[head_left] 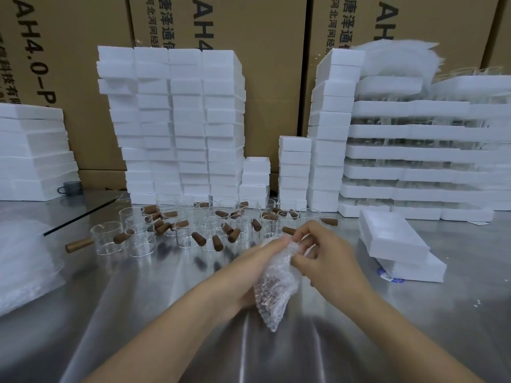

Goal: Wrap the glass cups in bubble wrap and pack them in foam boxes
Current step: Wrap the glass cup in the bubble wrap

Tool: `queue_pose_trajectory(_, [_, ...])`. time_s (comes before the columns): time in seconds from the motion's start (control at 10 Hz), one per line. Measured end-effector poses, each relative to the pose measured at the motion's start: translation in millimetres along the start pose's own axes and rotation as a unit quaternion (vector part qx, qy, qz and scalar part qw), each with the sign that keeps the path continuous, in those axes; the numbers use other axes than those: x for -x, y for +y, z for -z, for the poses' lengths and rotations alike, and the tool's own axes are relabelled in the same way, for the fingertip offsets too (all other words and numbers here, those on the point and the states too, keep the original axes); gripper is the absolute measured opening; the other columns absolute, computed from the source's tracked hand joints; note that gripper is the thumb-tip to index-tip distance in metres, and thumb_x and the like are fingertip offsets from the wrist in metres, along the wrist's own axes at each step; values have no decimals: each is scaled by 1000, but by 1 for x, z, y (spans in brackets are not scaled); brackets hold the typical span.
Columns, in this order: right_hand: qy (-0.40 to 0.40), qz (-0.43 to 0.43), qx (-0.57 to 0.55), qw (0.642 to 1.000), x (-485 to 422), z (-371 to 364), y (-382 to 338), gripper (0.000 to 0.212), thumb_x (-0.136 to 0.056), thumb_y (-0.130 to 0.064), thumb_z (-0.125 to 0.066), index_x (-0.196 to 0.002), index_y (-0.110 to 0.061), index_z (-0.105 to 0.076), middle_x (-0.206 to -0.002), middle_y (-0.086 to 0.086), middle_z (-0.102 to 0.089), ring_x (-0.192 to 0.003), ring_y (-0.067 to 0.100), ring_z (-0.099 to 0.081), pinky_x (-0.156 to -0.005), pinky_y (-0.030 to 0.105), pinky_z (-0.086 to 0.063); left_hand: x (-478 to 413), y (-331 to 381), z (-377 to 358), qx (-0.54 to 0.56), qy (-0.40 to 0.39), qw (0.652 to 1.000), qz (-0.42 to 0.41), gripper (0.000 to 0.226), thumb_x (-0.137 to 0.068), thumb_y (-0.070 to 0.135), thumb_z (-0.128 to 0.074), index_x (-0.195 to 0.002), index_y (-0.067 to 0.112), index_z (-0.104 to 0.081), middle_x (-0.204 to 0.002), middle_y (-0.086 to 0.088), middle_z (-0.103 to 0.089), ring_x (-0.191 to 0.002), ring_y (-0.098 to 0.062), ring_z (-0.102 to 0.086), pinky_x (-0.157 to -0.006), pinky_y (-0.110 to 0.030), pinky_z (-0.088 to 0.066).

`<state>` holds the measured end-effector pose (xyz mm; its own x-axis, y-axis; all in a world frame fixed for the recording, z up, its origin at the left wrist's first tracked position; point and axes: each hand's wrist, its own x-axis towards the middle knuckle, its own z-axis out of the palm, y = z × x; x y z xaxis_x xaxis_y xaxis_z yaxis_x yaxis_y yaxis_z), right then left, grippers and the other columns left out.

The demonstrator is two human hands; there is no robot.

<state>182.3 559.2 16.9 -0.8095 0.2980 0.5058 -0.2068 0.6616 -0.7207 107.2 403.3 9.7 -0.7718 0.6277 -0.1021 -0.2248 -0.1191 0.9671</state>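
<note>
I hold 1 cup (267,293) bundled in bubble wrap (289,259) just above the table (166,313) — my left hand (246,275) curled round its body, my right hand (329,258) pinching the top edge. It's fragile glass in soft, slippery wrap — I'd grip the middle, never the loose tail.

The foam boxes (177,128) are plain white against tan cartons (271,78) printed with black lettering, and the table (456,294) is silver-grey with a streaky sheen. The cups (106,239) are clear glass with dark brown handles (197,239). The bubble wrap (276,286) is milky-clear and dotted with bubbles, brown showing through it; the mug (72,187) is grey, the label (387,277) blue and white.
</note>
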Motion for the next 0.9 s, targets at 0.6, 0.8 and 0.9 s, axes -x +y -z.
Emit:
queue_pose_trajectory(0.6, [-54,23,-63,996,2,-2,-5,35,-80,-4,-84,-102,-28,-72,-84,-1,-65,-74,6,-58,-69,23,-51,17,12,4,30,38,998,-38,56,-95,49,-76,-139,15,-67,-134,-14,-74,-99,-21,-71,-70,-30,-58])
queue_pose_trajectory(0.8, [-87,-11,-122,989,4,-2,-4,33,-74,-13,-76,-103,-28,-72,-94,6,-68,-84,5,-62,-75,14,-46,21,26,26,-91,-26,994,-60,66,-75,42,-93,-132,19,-68,-123,-7,-78,-115,-27,-76,-104,-47,-60])
queue_pose_trajectory(0.9, [-65,1,-122,990,5,-7,-1,31,-82,5,-70,-97,-21,-62,-97,2,-68,-93,15,-65,-79,25,-49,19,20,20,-126,-16,990,-60,68,-61,47,-99,-123,33,-74,-132,-7,-73,-118,-31,-74,-100,-48,-61])
